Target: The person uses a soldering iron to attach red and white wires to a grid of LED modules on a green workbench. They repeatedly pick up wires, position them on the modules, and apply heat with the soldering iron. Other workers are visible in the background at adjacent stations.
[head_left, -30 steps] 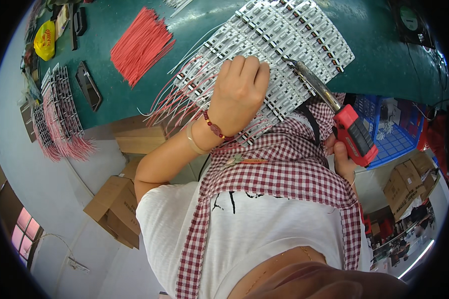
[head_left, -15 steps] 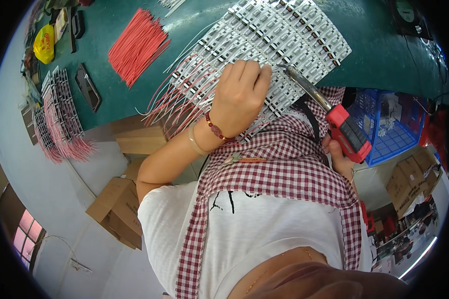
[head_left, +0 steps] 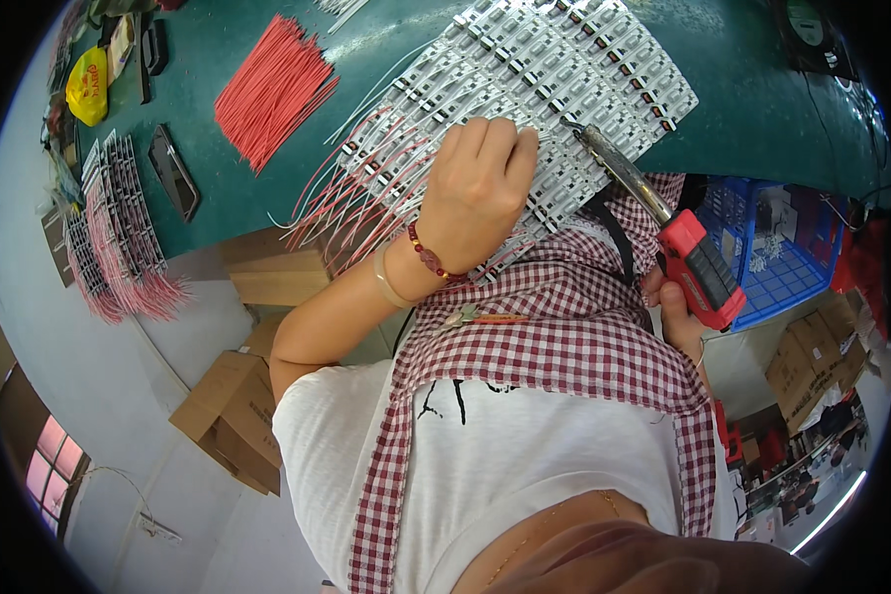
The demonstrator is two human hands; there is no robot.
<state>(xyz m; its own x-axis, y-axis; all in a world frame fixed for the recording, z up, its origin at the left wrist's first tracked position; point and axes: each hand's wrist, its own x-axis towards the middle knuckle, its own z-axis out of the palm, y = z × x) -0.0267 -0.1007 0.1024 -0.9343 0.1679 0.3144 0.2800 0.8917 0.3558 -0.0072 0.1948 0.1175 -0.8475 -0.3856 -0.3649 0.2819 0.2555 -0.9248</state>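
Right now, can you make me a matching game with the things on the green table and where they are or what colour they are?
Things:
1. soldering iron
2. loose wire bundle
3. sheet of white strips
4. plastic basket

Descriptions:
A. blue, off the table edge on the right
B. red handle, held in the right hand
C. under the left hand
D. red, lying alone to the left of the strips

Pairs: 1-B, 2-D, 3-C, 4-A
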